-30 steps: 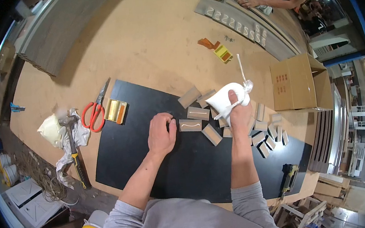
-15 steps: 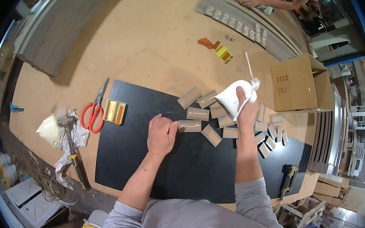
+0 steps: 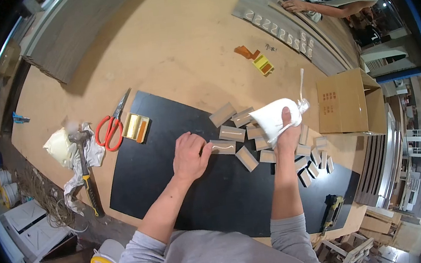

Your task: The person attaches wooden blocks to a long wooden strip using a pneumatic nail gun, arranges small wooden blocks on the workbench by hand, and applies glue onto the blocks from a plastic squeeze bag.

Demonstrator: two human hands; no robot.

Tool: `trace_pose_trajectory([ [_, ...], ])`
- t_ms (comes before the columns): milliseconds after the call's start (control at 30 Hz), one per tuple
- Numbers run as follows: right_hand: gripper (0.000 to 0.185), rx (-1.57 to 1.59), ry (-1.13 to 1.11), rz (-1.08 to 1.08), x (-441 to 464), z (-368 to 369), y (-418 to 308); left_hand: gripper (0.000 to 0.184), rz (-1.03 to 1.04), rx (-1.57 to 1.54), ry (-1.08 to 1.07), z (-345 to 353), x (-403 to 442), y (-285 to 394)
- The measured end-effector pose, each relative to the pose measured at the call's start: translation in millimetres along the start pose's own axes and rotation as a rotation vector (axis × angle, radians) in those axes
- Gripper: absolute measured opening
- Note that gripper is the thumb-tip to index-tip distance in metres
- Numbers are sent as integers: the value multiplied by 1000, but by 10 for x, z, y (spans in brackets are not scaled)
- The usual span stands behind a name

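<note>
My right hand point(image 3: 287, 136) is closed round a plump white piping bag point(image 3: 276, 116). The bag's tied end points up and right, and its narrower end hangs over the small blocks. My left hand point(image 3: 191, 156) rests on the black board point(image 3: 202, 199), fingers loosely bent and thumb apart from them. Its thumb tip is at the left end of a small grey-edged block point(image 3: 222, 147) carrying a wavy white line. Just above, another block point(image 3: 232, 133) has a straighter white line. Several similar blocks lie under and around the bag, partly hidden by it and my right hand.
Left stand red-handled scissors point(image 3: 110, 132), a hammer point(image 3: 85, 170) on a cloth and a yellow box point(image 3: 136, 127). A cardboard box point(image 3: 343, 102) and a nail gun point(image 3: 332, 211) are at right. A co-worker's hand point(image 3: 294, 5) touches a plank with white squiggles point(image 3: 276, 27).
The piping bag has tilted, its tied end now leaning farther right. My left thumb has spread slightly from the fingers. The co-worker's other hand has come into view with a tool. The view has shifted slightly.
</note>
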State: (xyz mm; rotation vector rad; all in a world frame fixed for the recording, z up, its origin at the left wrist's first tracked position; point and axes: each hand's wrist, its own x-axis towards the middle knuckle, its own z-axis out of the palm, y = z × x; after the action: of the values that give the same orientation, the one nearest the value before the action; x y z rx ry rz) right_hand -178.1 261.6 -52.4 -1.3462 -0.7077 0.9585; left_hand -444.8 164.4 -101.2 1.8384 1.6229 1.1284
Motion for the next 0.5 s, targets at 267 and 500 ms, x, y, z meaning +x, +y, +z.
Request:
trace_pose_trajectory([
  [267,38,-342,-236,-4,-245,634,29,19,20,22,20,9,6,-4],
  [500,37,-396,-231,-55,-187,697,114,21,10,15,21,6,15,4],
])
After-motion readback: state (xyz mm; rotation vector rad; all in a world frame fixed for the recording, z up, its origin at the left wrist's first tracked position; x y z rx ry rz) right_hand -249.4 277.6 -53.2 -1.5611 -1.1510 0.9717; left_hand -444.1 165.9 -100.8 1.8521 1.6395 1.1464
